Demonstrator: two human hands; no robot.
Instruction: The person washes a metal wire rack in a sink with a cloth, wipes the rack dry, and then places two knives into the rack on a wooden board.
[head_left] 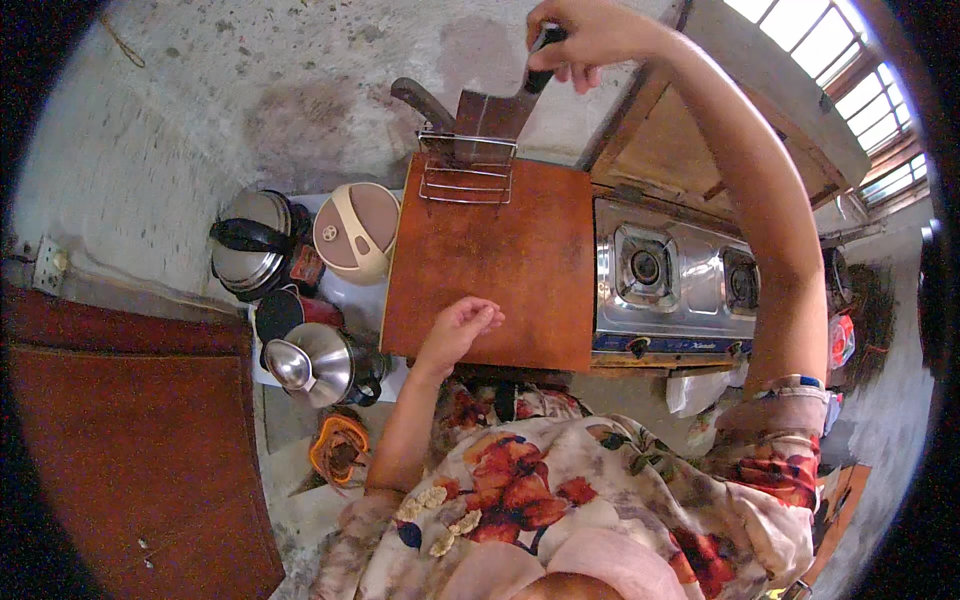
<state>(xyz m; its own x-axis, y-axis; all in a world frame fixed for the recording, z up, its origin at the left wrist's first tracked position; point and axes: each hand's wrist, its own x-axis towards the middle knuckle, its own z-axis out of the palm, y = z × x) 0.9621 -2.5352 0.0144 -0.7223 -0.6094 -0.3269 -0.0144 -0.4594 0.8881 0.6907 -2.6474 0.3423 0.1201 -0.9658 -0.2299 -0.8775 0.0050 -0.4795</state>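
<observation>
One cleaver [497, 112] stands blade-down in a wire rack [466, 168] at the far edge of a reddish-brown bench [500, 270], against the stained wall [300, 80]. Its lower blade is hidden behind the rack's wires, and most of its dark handle is covered by the right hand [583, 38], whose fingers are curled around it at the far end of an outstretched arm. A second, curved handle [420, 100] sticks out just left of the cleaver; what it belongs to is hard to make out. The left hand [462, 327] rests on the bench's near edge, fingers loosely bent and holding nothing, well apart from the cleaver. To the right sits a two-burner gas stove [670, 285]; to the left, a kettle [315, 365], a steel pot [250, 245] and a beige jug [357, 230] crowd together
</observation>
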